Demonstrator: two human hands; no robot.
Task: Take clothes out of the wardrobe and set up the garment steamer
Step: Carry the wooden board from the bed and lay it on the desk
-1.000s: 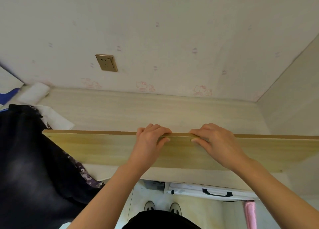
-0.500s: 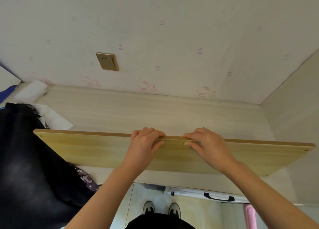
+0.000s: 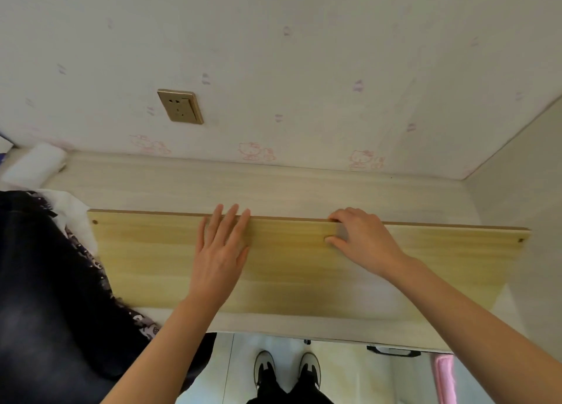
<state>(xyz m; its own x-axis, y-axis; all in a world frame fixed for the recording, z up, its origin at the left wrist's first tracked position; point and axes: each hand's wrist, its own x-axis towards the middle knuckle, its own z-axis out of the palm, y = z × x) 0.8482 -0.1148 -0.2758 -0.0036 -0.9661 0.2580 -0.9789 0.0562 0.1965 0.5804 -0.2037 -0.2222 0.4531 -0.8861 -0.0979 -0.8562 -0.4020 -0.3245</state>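
Your left hand (image 3: 220, 251) lies flat, fingers spread, on the long pale-yellow wooden board (image 3: 289, 266) across the pale wooden shelf (image 3: 273, 187). Your right hand (image 3: 362, 239) pinches its far edge. The board looks stiff and smooth; grip both long edges. Dark clothes (image 3: 45, 282) lie at the left.

Bright even daylight, soft shadows, wide-angle bending at edges

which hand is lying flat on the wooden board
The left hand: its fingers are stretched out flat on the wooden board. The right hand curls over the board's far edge instead.
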